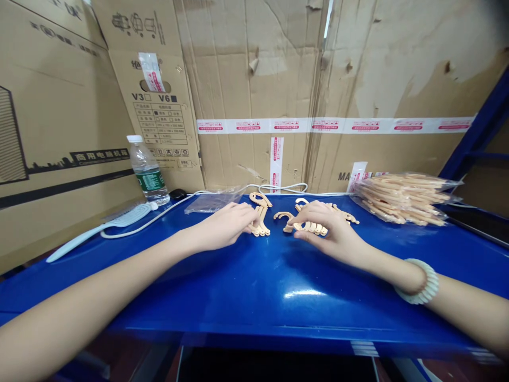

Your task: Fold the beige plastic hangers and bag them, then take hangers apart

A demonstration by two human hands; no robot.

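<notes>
My left hand (228,225) is closed at the left edge of a small row of beige hanger pieces (262,223), its fingertips on the nearest one. Behind that row lies a looped beige piece (260,199). Over to the right, my right hand (338,233) pinches a beige hanger piece between thumb and forefinger; the hand covers part of it. A beige hook (283,216) lies just left of those fingers. Under and behind the right hand, more beige hanger pieces (316,228) lie side by side, partly hidden by it.
A clear bag of beige hanger parts (401,199) sits at the back right. At left are a water bottle (149,175), a pale blue hairbrush (127,216) and a dark mouse (177,194). An empty plastic bag (214,201) and white cable (284,187) lie near the cardboard wall (254,79).
</notes>
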